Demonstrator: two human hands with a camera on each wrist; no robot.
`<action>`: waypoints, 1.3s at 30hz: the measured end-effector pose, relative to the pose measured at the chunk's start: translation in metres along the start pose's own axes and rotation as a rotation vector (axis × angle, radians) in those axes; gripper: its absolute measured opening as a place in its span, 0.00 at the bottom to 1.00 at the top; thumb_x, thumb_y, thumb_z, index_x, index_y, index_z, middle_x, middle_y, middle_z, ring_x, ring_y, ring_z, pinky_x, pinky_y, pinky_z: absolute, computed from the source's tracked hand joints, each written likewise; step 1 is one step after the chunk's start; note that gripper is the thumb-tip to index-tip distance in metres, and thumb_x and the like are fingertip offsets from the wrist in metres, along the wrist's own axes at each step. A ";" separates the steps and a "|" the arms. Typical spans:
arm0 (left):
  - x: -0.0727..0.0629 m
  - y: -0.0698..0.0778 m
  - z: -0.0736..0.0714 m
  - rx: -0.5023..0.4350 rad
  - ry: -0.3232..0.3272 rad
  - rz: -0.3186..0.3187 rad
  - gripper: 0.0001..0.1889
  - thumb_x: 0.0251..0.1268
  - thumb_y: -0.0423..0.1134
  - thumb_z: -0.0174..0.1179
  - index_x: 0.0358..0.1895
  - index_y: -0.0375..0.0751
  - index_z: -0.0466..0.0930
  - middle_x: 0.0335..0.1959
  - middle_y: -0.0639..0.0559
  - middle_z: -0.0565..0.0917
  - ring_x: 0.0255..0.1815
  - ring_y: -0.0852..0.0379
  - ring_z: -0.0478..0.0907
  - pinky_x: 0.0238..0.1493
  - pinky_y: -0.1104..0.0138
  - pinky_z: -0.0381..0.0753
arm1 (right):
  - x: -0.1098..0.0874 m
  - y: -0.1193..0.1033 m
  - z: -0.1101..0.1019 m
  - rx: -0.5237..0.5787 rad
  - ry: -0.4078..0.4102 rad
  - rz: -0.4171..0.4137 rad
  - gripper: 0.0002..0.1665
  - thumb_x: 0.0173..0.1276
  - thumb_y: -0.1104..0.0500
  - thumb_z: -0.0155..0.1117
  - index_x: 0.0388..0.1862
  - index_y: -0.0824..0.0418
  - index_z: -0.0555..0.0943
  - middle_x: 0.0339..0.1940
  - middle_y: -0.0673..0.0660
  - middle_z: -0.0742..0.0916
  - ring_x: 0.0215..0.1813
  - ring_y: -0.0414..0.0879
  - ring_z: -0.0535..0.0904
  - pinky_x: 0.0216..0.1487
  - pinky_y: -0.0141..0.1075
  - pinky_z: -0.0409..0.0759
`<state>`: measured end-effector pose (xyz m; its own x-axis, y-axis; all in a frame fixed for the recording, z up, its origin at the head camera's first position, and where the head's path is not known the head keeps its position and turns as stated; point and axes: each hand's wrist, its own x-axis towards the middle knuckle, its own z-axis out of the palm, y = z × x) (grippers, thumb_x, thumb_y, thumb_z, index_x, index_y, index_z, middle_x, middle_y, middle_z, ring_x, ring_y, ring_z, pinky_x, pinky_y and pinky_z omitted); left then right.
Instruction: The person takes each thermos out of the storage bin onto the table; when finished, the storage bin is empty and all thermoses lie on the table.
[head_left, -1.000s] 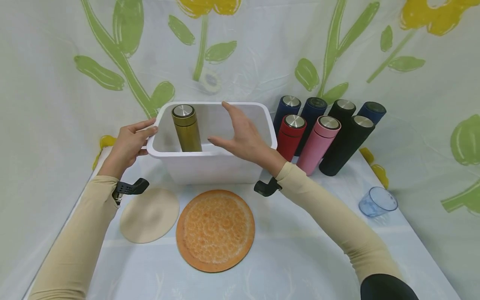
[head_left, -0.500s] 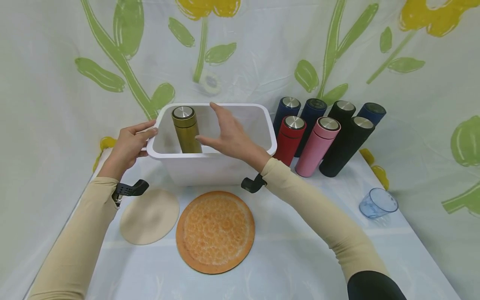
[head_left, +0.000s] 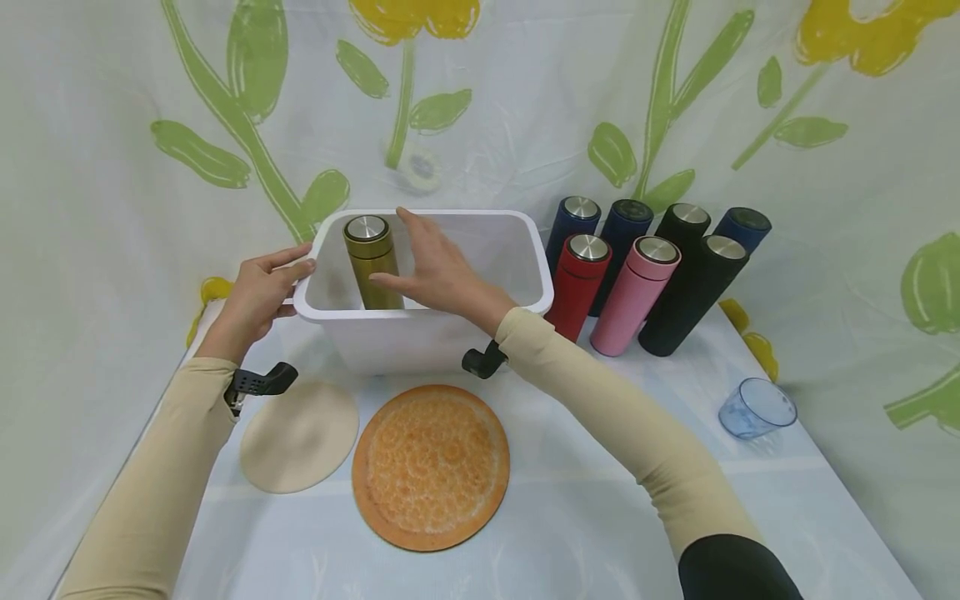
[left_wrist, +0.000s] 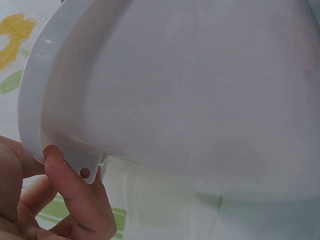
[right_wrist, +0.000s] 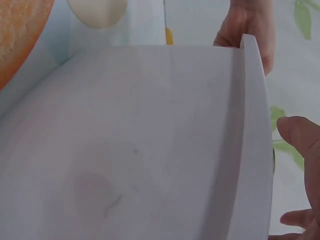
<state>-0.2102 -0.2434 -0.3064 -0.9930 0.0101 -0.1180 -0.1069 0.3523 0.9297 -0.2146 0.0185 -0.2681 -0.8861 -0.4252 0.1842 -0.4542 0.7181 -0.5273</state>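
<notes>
A white plastic bin (head_left: 390, 346) stands at the back of the table. Inside it, towards its left end, a gold thermos bottle (head_left: 377, 279) with a silver lid top leans slightly. My left hand (head_left: 258, 290) holds the bin's left end; the left wrist view shows its fingers (left_wrist: 80, 190) curled at a rim tab with a hole. My right hand (head_left: 447, 273) hovers over the bin just right of the gold bottle, thumb and fingers spread apart. In the right wrist view the bin wall (right_wrist: 140, 135) hides nearly all of the bottle.
Right of the bin stand several thermos bottles, including a red one (head_left: 577, 287), a pink one (head_left: 633, 296) and a black one (head_left: 693, 296). A blue glass (head_left: 757, 408) is near the right edge. In front lie a bread-patterned round mat (head_left: 431, 467) and a beige disc (head_left: 300, 437).
My right hand has moved left across the bin, closer to the gold bottle, with its fingers still spread. The left hand and the bin stay in place.
</notes>
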 end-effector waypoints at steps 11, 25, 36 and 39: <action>-0.003 0.000 -0.003 0.009 0.011 0.011 0.32 0.75 0.55 0.53 0.77 0.50 0.62 0.70 0.39 0.69 0.43 0.64 0.79 0.37 0.72 0.83 | 0.022 -0.015 0.002 -0.025 -0.033 -0.027 0.60 0.65 0.37 0.68 0.82 0.60 0.48 0.79 0.59 0.62 0.77 0.49 0.59 0.72 0.38 0.62; -0.004 -0.001 -0.001 -0.004 0.001 0.014 0.32 0.76 0.54 0.54 0.78 0.50 0.61 0.72 0.39 0.68 0.41 0.65 0.80 0.35 0.71 0.83 | 0.050 -0.022 0.011 -0.051 -0.114 0.061 0.61 0.64 0.37 0.69 0.82 0.59 0.47 0.68 0.62 0.71 0.60 0.48 0.72 0.61 0.36 0.72; -0.003 0.002 0.001 -0.020 -0.003 0.009 0.32 0.75 0.54 0.54 0.78 0.50 0.62 0.72 0.39 0.68 0.42 0.65 0.80 0.36 0.70 0.83 | 0.060 -0.012 0.016 -0.029 -0.115 -0.057 0.44 0.67 0.49 0.71 0.74 0.63 0.62 0.61 0.57 0.81 0.60 0.47 0.76 0.60 0.31 0.70; -0.004 0.001 0.000 -0.018 0.002 0.008 0.32 0.75 0.54 0.54 0.77 0.50 0.62 0.72 0.40 0.68 0.42 0.65 0.80 0.36 0.70 0.83 | 0.059 -0.010 0.017 0.006 -0.112 -0.074 0.42 0.66 0.51 0.73 0.71 0.63 0.64 0.60 0.58 0.81 0.60 0.47 0.76 0.60 0.31 0.71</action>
<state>-0.2067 -0.2428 -0.3049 -0.9939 0.0108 -0.1098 -0.0999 0.3356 0.9367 -0.2608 -0.0231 -0.2658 -0.8342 -0.5360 0.1293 -0.5172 0.6794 -0.5204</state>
